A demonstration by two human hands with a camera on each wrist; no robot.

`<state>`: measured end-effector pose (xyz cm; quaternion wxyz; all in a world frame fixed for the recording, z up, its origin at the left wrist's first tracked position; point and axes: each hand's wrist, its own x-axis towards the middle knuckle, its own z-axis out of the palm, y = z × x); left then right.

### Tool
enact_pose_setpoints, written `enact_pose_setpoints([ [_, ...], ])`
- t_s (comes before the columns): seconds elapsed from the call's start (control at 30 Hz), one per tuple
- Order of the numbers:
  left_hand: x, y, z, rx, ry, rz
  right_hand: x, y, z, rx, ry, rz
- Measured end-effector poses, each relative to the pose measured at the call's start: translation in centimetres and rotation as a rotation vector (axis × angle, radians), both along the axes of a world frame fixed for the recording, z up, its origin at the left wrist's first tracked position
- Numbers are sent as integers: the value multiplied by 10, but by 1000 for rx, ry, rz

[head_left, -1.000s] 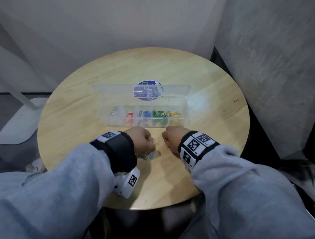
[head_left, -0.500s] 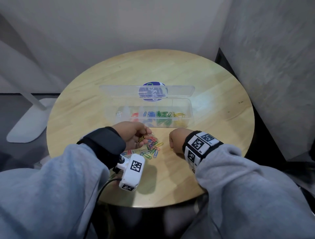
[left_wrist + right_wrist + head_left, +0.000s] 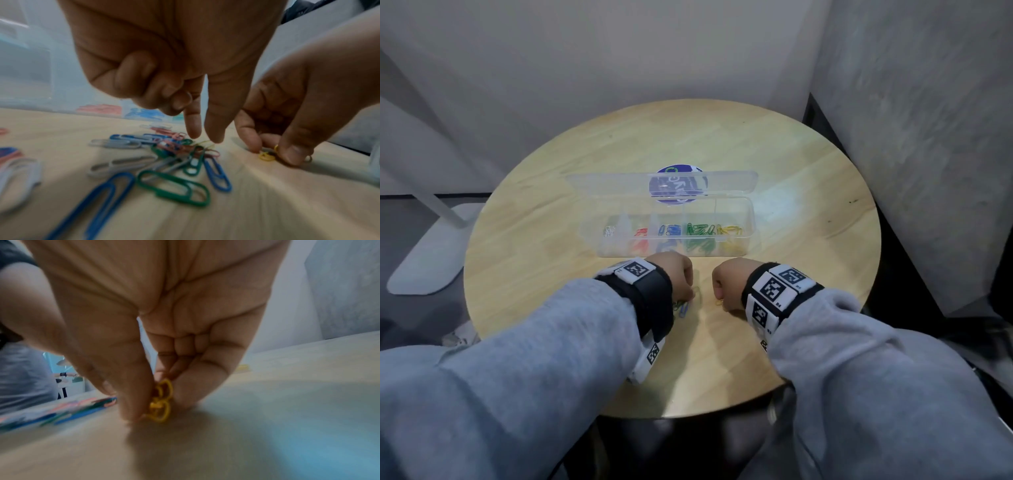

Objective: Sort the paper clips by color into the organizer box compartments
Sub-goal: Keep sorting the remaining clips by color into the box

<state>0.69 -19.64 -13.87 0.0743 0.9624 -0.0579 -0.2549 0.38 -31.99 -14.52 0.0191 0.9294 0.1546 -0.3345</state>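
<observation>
Yellow wire paper clips (image 3: 160,402) now pinched in my right hand (image 3: 726,284) fingers (image 3: 131,394), lower centre on the round wooden counter (image 3: 808,212). Half a second ago that hand held off. My left hand (image 3: 676,274) is back over the mixed coloured clip pile (image 3: 164,155), two fingers extended, gripping nothing. Clear plastic organizer box (image 3: 667,251) next.

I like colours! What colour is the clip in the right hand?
Yellow paper clip, pinched by the right hand; right wrist view shows it best.
</observation>
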Motion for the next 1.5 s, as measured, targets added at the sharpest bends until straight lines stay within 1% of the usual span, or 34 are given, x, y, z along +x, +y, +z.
enact_pose_setpoints([
  [0.13, 1, -1, -4, 11, 13, 4, 4, 7, -2, -44, 44, 8],
  [0.2, 0, -1, -3, 5, 39, 13, 6, 6, -7, -53, 31, -5],
  [0.3, -3, 4, -4, -36, 80, 63, 8, 6, -13, -88, 49, -12],
  [0.4, -5, 15, -4, -205, 95, 202, 8, 4, -10, -105, 87, 2],
  [0.5, -4, 25, 3, -432, 178, 328, 8, -1, -8, -65, 85, -8],
  [0.6, -5, 37, 15, -589, 220, 452, 6, -8, -4, -26, 73, -13],
  [0.77, -2, 62, 34, -874, 195, 644, 4, -24, 5, 323, 7, -259],
  [0.87, -1, 76, 44, -920, 171, 718, 4, -27, 5, 529, 30, -435],
  [0.93, -3, 84, 49, -933, 151, 749, 4, -27, 4, 574, 58, -493],
  [1.0, -4, 94, 51, -993, 135, 795, 5, -28, 3, 554, 84, -521],
  [1.03, -4, 99, 51, -1038, 138, 825, 4, -29, 3, 569, 112, -552],
  [1.07, -4, 104, 51, -1084, 145, 858, 4, -29, 2, 626, 158, -603],
  [1.17, -5, 114, 49, -1179, 156, 950, 3, -28, -2, 934, 359, -831],
  [1.27, -8, 116, 50, -1184, 143, 969, 4, -24, -1, 1274, 575, -1101],
  [1.3, -9, 116, 50, -1182, 134, 966, 4, -23, 1, 1351, 625, -1159],
  [1.33, -10, 116, 50, -1183, 129, 966, 4, -22, 3, 1388, 652, -1180],
  [1.4, -11, 118, 50, -1190, 122, 976, 2, -17, 5, 1337, 629, -1123],
  [1.43, -11, 118, 50, -1191, 119, 979, 0, -15, 5, 1259, 591, -1071],
  [1.5, -12, 118, 50, -1187, 116, 981, -3, -11, 5, 1009, 466, -906],
])
